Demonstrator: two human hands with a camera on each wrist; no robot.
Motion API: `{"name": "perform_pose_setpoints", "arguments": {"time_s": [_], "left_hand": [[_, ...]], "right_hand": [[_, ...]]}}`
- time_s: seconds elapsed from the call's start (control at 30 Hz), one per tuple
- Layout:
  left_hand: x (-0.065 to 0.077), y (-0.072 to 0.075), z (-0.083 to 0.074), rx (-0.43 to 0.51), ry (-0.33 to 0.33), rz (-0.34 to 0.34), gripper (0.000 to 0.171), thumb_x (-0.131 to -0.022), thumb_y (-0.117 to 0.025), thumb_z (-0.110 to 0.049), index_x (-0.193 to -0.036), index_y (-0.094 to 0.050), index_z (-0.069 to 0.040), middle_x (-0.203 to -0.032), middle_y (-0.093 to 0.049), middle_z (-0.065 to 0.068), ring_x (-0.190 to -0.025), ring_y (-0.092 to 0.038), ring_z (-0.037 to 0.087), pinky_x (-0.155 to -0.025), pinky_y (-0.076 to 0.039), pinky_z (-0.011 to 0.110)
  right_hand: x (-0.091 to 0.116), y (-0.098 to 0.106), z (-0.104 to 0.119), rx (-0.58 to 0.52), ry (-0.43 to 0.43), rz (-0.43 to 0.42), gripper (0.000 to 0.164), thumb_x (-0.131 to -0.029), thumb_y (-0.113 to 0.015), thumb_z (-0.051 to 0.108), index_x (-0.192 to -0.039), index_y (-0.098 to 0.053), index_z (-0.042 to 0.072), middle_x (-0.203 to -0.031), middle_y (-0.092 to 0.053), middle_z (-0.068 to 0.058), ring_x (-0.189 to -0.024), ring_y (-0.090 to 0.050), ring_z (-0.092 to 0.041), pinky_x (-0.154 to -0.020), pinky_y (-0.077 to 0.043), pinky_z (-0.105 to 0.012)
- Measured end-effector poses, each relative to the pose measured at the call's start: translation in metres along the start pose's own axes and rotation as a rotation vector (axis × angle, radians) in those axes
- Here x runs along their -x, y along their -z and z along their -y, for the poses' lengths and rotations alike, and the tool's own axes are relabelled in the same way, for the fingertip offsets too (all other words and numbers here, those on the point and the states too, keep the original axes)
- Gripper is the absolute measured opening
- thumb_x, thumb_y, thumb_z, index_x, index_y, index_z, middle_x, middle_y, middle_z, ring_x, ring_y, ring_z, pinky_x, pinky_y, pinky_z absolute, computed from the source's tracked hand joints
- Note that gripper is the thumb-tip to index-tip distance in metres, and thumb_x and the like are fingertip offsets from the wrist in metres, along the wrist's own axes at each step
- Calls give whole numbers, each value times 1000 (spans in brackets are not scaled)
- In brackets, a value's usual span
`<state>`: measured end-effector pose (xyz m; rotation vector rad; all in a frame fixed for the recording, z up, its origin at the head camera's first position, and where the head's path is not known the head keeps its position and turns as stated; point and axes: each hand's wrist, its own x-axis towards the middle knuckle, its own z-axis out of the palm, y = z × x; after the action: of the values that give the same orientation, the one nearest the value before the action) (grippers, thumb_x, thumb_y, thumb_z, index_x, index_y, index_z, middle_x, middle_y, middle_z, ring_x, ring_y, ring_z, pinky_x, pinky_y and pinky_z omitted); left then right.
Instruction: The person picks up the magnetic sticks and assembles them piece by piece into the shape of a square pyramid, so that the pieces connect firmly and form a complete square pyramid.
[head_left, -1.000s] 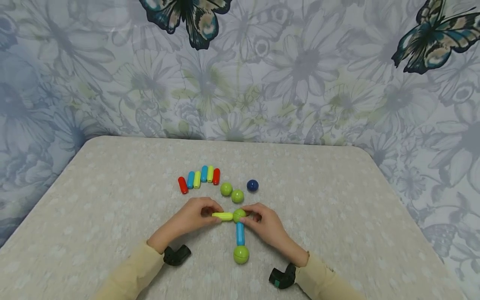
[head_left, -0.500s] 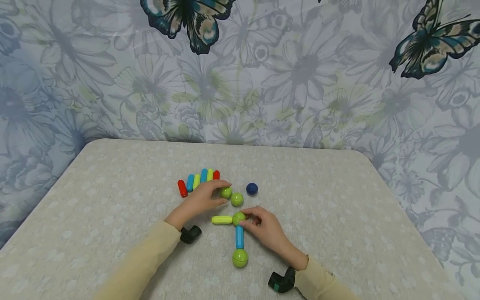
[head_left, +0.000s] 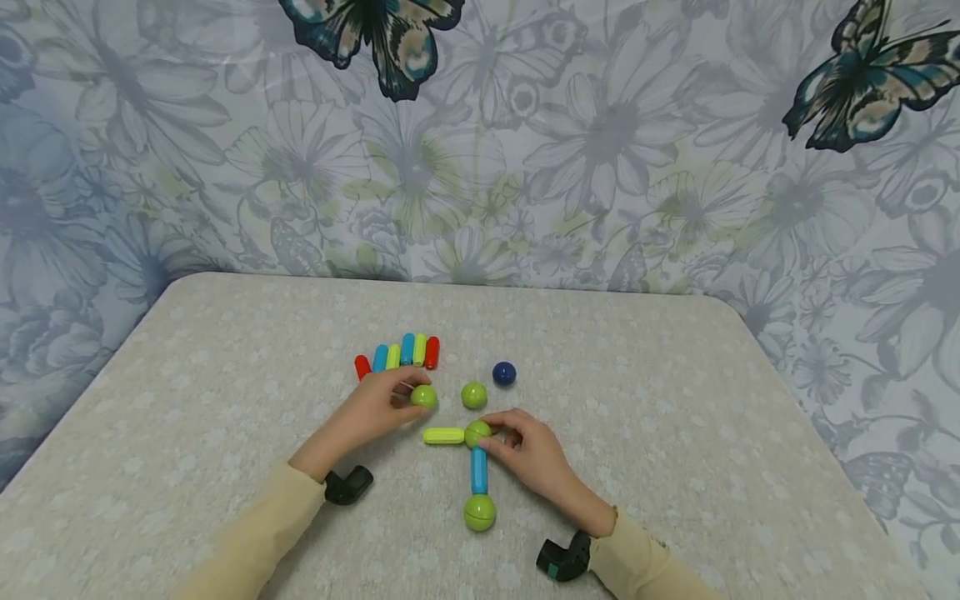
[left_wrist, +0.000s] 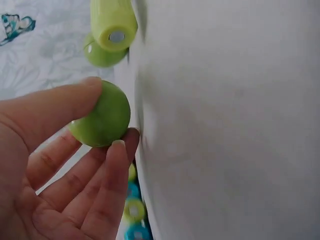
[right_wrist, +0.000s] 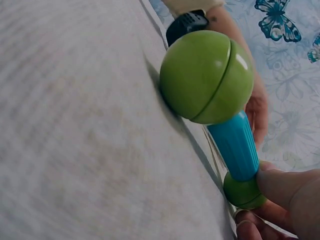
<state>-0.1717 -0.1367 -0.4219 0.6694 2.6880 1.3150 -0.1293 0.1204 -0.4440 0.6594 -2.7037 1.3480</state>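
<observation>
our left hand pinches a loose ball, our right hand a joined ball; only the left wrist view shows us a grey disc tipping the yellow stick.

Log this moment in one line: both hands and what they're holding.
left hand: holds loose green ball | right hand: holds corner green ball | touching corner green ball: yellow-green rod, blue rod

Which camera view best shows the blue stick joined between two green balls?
The right wrist view: the blue stick is large and close enough to show its ridges. The head view shows it small, between the green balls; the left wrist view does not show it.
</observation>
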Motion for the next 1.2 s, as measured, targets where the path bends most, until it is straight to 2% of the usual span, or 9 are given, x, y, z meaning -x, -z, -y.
{"name": "perform_pose_setpoints", "arguments": {"time_s": [0.17,0.27,0.37,0.57,0.7,0.8,0.97,1.07,1.2], "left_hand": [[26,11,3,-50,13,-14,30,-79,-76,-8,-106,-63,-7,-97,-62,0,-90,-59,19,-74,-50,35],[38,11,2,-51,24,-3,31,-78,-77,-9,-105,-63,-9,-95,-62,-4,-88,-57,16,-70,-49,32],[44,6,0,-11,25,20,30,-78,-77,-10,-105,-63,-10,-95,-62,-5,-88,-57,15,-70,-50,29],[45,-4,-4,47,23,-8,31,-79,-75,-5,-107,-63,-8,-99,-63,-1,-90,-60,18,-74,-51,28],[44,-8,-4,75,35,-32,33,-78,-75,-1,-108,-63,-5,-103,-63,3,-90,-62,18,-76,-51,28],[44,-7,-5,55,31,-40,32,-78,-75,-3,-109,-64,-5,-103,-64,3,-90,-61,18,-74,-51,30],[43,-7,-4,18,36,-29,32,-80,-75,-7,-110,-66,-6,-102,-64,1,-89,-58,18,-69,-49,31],[41,-8,-4,27,32,-20,33,-80,-75,-7,-112,-65,-6,-104,-64,1,-90,-58,18,-71,-50,30],[39,-9,-7,56,21,-23,34,-82,-73,-6,-114,-64,-4,-108,-64,5,-94,-60,20,-76,-51,33]], "right_hand": [[-1,0,-1,7,6,1,24,-84,-72,22,-104,-69,10,-91,-62,5,-63,-48,-6,-54,-41,-22],[0,-1,-1,11,-5,2,24,-84,-72,23,-105,-69,11,-91,-62,5,-63,-47,-5,-54,-40,-22],[0,-1,-1,9,-7,1,24,-84,-72,23,-105,-69,11,-91,-62,5,-63,-48,-5,-54,-41,-23],[-1,0,-1,-19,-28,17,24,-84,-72,22,-106,-69,10,-91,-61,5,-65,-51,-6,-56,-44,-24],[-2,4,-4,-29,-54,68,26,-85,-71,24,-108,-68,11,-90,-59,6,-67,-52,-7,-57,-44,-24],[-2,9,-5,-80,-49,121,28,-87,-69,24,-112,-66,12,-97,-62,5,-69,-53,-8,-59,-46,-25],[-1,19,-7,-181,57,263,36,-90,-64,15,-125,-60,8,-115,-62,-1,-78,-57,-12,-67,-48,-27],[-1,23,-6,-174,138,326,36,-90,-64,15,-126,-60,10,-112,-62,0,-80,-54,-12,-68,-48,-27],[1,25,-5,-140,208,360,33,-89,-65,19,-122,-64,14,-105,-61,5,-78,-52,-9,-64,-46,-25]]}}
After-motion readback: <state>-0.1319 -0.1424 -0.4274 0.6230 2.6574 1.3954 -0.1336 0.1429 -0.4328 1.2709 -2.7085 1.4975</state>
